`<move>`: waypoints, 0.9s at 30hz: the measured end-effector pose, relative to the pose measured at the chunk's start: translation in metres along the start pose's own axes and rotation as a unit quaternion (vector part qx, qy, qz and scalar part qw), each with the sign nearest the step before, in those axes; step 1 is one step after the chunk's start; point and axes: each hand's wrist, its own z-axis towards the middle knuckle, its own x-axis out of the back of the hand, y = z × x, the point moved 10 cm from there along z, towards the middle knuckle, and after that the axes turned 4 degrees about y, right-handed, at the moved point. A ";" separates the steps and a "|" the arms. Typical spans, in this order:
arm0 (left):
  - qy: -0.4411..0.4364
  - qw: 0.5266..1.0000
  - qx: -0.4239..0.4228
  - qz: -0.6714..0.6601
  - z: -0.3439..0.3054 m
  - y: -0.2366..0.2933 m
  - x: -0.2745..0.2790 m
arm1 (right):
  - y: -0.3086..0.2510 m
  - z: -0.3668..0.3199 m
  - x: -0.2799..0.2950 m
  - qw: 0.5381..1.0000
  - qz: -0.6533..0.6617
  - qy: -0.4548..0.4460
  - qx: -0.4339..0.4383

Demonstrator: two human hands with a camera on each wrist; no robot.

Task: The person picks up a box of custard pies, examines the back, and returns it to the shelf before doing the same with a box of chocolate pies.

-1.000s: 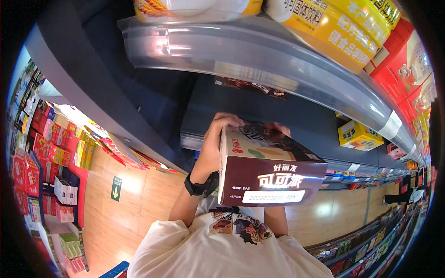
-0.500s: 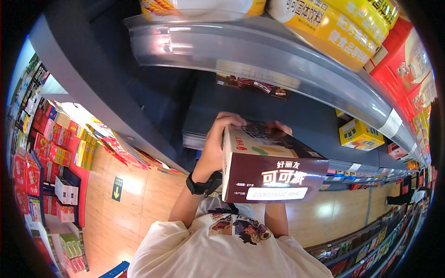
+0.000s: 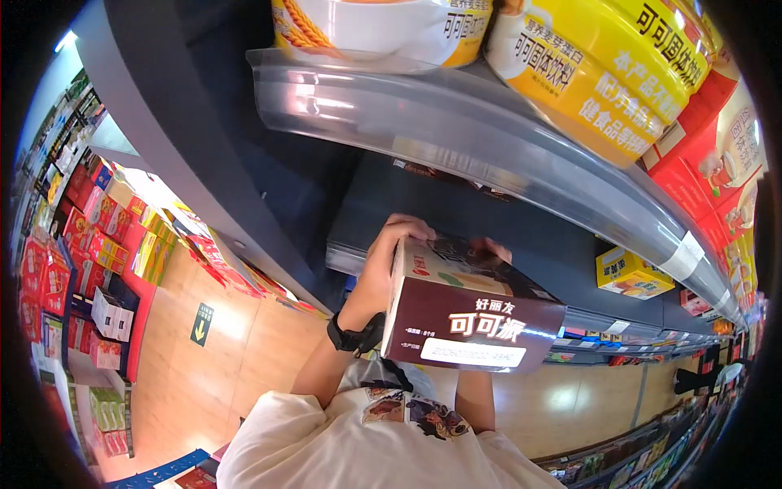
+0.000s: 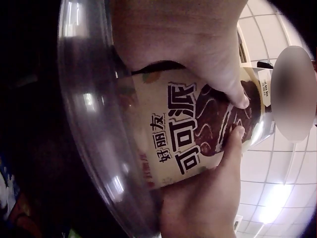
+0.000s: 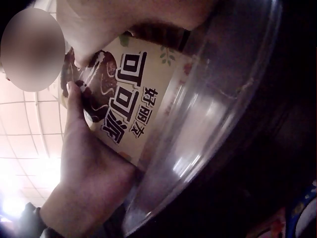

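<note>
A box of cocoa pies [image 3: 472,322] is held up in front of the chest, its dark brown end panel with a white date strip facing the head camera. My left hand [image 3: 386,261], with a black watch on the wrist, grips one side. On the opposite side is my right hand [image 3: 495,249], mostly hidden behind the box in the head view. In the left wrist view both thumbs press on the cream front of the box [image 4: 148,119], which shows a chocolate pie picture. The right wrist view shows the left hand [image 5: 94,163] and right hand [image 5: 133,20] holding opposite sides.
Above the box runs a shelf with a clear plastic lip [image 3: 456,138], carrying yellow tubs [image 3: 595,73] and red packs [image 3: 717,171]. A dark lower shelf [image 3: 481,220] behind the hands holds a yellow box [image 3: 635,273]. Aisle floor [image 3: 195,350] lies to the left.
The head view has shifted, so the upper shelf and tubs appear lower and cover more of the dark pack behind. Both hands still hold the box, which is tilted slightly differently.
</note>
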 end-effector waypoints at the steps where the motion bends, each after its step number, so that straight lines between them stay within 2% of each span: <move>1: 0.002 1.000 -0.002 -0.007 0.000 -0.001 0.000 | -0.002 -0.002 0.000 1.000 -0.016 0.005 0.018; 5: 0.010 1.000 0.000 -0.018 -0.004 -0.004 0.005 | -0.011 -0.011 -0.007 0.990 -0.099 0.025 0.098; 10: 0.011 0.998 -0.029 0.050 -0.003 -0.006 0.010 | -0.030 -0.026 -0.018 0.954 -0.231 0.053 0.184; 14: 0.020 0.998 -0.035 0.053 0.010 0.010 0.003 | -0.077 -0.043 -0.027 0.937 -0.206 0.056 0.277; 16: 0.016 0.999 -0.026 0.029 0.014 0.009 -0.001 | -0.072 -0.041 -0.023 0.955 -0.133 0.051 0.261; 18: 0.003 1.000 -0.015 -0.020 0.012 0.003 -0.004 | -0.078 -0.041 -0.026 0.950 -0.130 0.043 0.280; 20: -0.017 0.994 0.004 -0.106 0.002 -0.011 0.000 | -0.095 -0.047 -0.029 0.925 -0.192 0.036 0.327; 22: -0.051 0.983 0.022 -0.178 -0.001 -0.013 -0.001 | -0.074 -0.043 -0.028 0.955 -0.133 0.050 0.261; 23: 0.013 0.991 0.047 -0.128 -0.004 -0.014 0.004 | -0.075 -0.043 -0.029 0.961 -0.117 0.048 0.244; 24: 0.014 0.996 0.024 -0.081 0.017 0.019 -0.010 | -0.075 -0.041 -0.029 0.966 -0.105 0.047 0.230; 27: 0.022 0.990 -0.018 -0.142 0.012 0.003 -0.007 | -0.081 -0.043 -0.029 0.949 -0.147 0.047 0.276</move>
